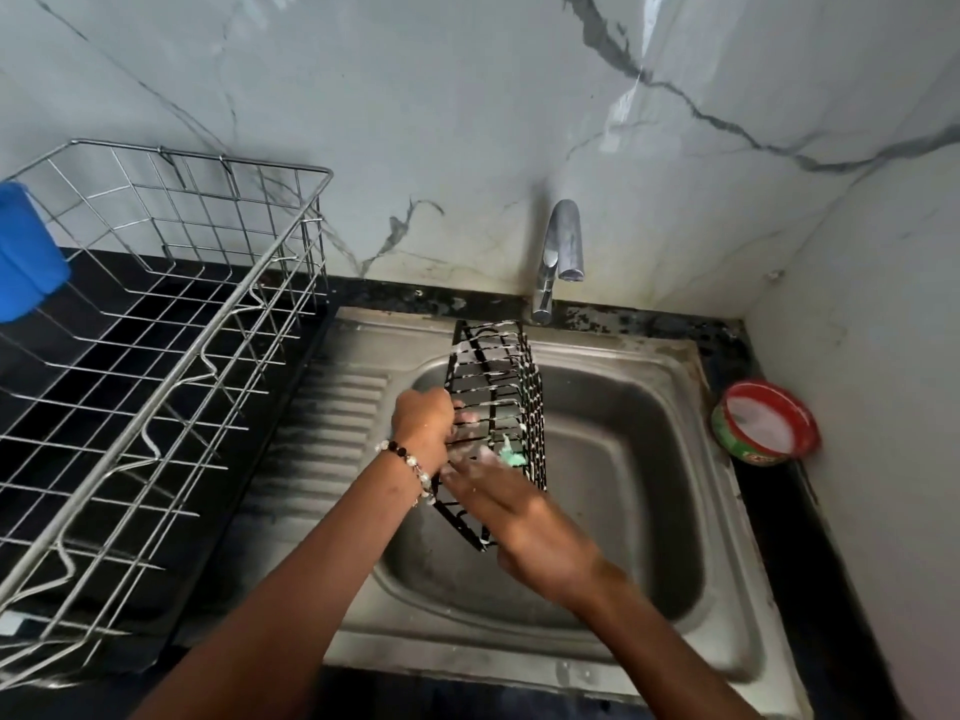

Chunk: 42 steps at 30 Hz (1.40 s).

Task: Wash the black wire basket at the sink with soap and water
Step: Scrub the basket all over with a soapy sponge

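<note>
Right over the steel sink [675,407], the black wire basket [498,387] is held up above the basin, tilted so that one end points toward the tap [561,252] and the other toward the person. White soap foam clings to many of its wires. The left hand [423,420] grips the basket's left side, fingers curled round the wires, with a beaded bracelet [410,462] on the wrist. The right hand [514,511] reaches across the near end of the basket, and it is blurred, so the exact grip is hard to read; its fingertips seem to pinch a green scrub pad [511,452] that presses against the wires inside the basket. No water shows at the tap's spout. On the dark counter to the right of the sink, close to the corner of the wall, sits a round red-rimmed soap tub [763,426] with white paste inside. To the left of the sink stands a large steel dish rack [171,356], and a blue plastic item [26,252] sits at its far left edge. Behind everything rises a white marble-patterned wall [415,96] with dark veins.
</note>
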{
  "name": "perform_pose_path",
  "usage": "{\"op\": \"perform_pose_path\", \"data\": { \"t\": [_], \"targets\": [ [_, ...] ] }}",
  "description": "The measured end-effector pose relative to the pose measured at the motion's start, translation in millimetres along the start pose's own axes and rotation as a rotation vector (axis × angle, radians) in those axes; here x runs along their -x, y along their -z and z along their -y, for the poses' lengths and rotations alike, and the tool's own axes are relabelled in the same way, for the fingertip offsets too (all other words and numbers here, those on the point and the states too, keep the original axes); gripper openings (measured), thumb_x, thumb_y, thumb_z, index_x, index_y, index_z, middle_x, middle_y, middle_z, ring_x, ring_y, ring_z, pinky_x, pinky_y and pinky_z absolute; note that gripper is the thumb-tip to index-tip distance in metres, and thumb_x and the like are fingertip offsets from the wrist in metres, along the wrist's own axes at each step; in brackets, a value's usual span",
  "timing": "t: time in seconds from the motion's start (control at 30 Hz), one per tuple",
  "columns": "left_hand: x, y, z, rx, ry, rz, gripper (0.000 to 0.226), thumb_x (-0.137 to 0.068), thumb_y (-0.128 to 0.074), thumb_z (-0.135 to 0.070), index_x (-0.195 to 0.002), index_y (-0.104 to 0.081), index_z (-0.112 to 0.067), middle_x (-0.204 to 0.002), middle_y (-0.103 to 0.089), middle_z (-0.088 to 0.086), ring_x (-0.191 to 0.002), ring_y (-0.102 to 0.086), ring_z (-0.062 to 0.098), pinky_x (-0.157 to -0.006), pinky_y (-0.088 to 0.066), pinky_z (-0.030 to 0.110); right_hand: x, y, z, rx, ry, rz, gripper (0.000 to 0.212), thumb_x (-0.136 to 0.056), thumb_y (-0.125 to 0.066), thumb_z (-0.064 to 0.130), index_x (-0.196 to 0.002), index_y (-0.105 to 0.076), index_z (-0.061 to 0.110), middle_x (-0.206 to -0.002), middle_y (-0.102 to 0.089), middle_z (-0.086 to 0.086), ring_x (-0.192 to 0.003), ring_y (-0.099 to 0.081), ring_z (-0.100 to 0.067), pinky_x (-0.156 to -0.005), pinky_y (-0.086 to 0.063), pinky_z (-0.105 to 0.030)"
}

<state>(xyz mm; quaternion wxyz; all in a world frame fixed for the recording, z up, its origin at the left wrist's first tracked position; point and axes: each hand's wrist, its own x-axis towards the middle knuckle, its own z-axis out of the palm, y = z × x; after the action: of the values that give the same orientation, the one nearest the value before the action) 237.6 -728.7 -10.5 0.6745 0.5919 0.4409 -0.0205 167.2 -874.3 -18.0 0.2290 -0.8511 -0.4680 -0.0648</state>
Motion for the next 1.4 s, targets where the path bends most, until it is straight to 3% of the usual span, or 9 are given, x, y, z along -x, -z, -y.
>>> {"op": "perform_pose_path", "data": {
  "t": [0.13, 0.23, 0.33, 0.47, 0.67, 0.9, 1.03, 1.27, 1.4],
  "targets": [
    [-1.9, 4.5, 3.0, 0.215, 0.155, 0.034, 0.036, -0.103, -0.027, -0.004, -0.073, -0.046, -0.005, -0.037, -0.056, 0.003, -0.029, -0.050, 0.012, -0.036, -0.043, 0.024, -8.2, 14.1, -33.9, -0.234, -0.180, -0.216, 0.069, -0.061, -0.034, -0.017, -0.120, -0.064, 0.002, -0.129, -0.060, -0.012, -0.128, -0.050, -0.021, -0.114, -0.030, -0.034],
    [-1.6, 7.4, 8.3, 0.323, 0.214, 0.028, 0.043, -0.103, -0.024, -0.002, -0.067, -0.047, -0.003, -0.044, -0.053, 0.007, -0.021, -0.044, 0.008, -0.028, -0.040, 0.019, -9.8, 9.9, -49.3, -0.196, -0.528, -0.453, 0.076, -0.050, -0.036, -0.024, -0.114, -0.068, 0.003, -0.122, -0.065, -0.011, -0.116, -0.061, -0.025, -0.107, -0.038, -0.025],
    [-1.2, 7.7, 10.6, 0.386, 0.229, 0.024, 0.040, -0.101, -0.025, 0.001, -0.070, -0.050, -0.002, -0.048, -0.052, 0.008, -0.021, -0.041, 0.007, -0.026, -0.035, 0.014, -16.1, 1.0, -35.5, -0.137, -0.593, -0.564, 0.075, -0.048, -0.035, -0.017, -0.113, -0.067, -0.001, -0.120, -0.066, -0.014, -0.116, -0.060, -0.026, -0.109, -0.033, -0.019],
    [-6.4, 8.3, 17.1, 0.467, 0.346, 0.056, 0.031, -0.105, -0.031, -0.009, -0.082, -0.052, -0.006, -0.059, -0.051, 0.006, -0.036, -0.050, 0.012, -0.033, -0.043, 0.022, -29.8, -10.4, -9.7, -0.079, -0.464, -0.505, 0.078, -0.050, -0.034, -0.018, -0.123, -0.059, -0.005, -0.132, -0.057, -0.018, -0.133, -0.043, -0.029, -0.117, -0.023, -0.040],
    [-6.2, 12.4, 15.9, 0.524, 0.445, 0.182, 0.044, -0.107, -0.026, -0.012, -0.068, -0.044, -0.007, -0.036, -0.042, 0.004, -0.020, -0.034, 0.009, -0.026, -0.030, 0.014, -12.3, 19.8, -45.0, 0.030, -0.137, -0.229, 0.080, -0.062, -0.027, -0.021, -0.137, -0.047, -0.001, -0.147, -0.040, -0.016, -0.140, -0.031, -0.030, -0.118, -0.017, -0.043],
    [-16.6, 9.8, 21.0, 0.613, 0.485, 0.113, 0.038, -0.106, -0.028, -0.008, -0.074, -0.047, -0.007, -0.041, -0.049, 0.002, -0.020, -0.025, 0.006, -0.026, -0.021, 0.016, 11.3, 19.8, -85.9, -0.138, -0.776, -0.581, 0.078, -0.070, -0.044, -0.029, -0.135, -0.045, 0.013, -0.134, -0.056, -0.011, -0.117, -0.060, -0.025, -0.103, -0.045, -0.035],
    [2.6, 0.8, 22.2, 0.625, 0.488, 0.131, 0.035, -0.106, -0.031, -0.012, -0.076, -0.047, -0.006, -0.056, -0.049, 0.001, -0.039, -0.030, 0.005, -0.045, -0.031, 0.022, -13.4, 12.3, -63.7, -0.111, -0.794, -0.666, 0.071, -0.064, -0.043, -0.031, -0.126, -0.057, 0.000, -0.128, -0.060, -0.018, -0.112, -0.062, -0.032, -0.096, -0.051, -0.044],
    [0.7, 0.4, 22.5, 0.612, 0.483, 0.132, 0.036, -0.103, -0.029, -0.006, -0.071, -0.044, -0.009, -0.049, -0.043, 0.001, -0.046, -0.033, 0.006, -0.040, -0.030, 0.018, -35.0, 22.2, -31.5, -0.059, -0.213, -0.295, 0.073, -0.062, -0.022, -0.006, -0.124, -0.059, -0.004, -0.133, -0.055, -0.020, -0.128, -0.048, -0.030, -0.113, -0.030, -0.044],
    [8.8, 16.9, 18.3, 0.449, 0.351, 0.092, 0.034, -0.101, -0.031, -0.001, -0.071, -0.045, -0.011, -0.055, -0.044, -0.001, -0.047, -0.034, 0.005, -0.027, -0.023, 0.012, -16.2, 55.3, -80.2, -0.058, -0.441, -0.094, 0.063, -0.072, -0.045, -0.023, -0.124, -0.061, 0.008, -0.130, -0.059, -0.011, -0.123, -0.054, -0.022, -0.108, -0.038, -0.029]
  ]
}}
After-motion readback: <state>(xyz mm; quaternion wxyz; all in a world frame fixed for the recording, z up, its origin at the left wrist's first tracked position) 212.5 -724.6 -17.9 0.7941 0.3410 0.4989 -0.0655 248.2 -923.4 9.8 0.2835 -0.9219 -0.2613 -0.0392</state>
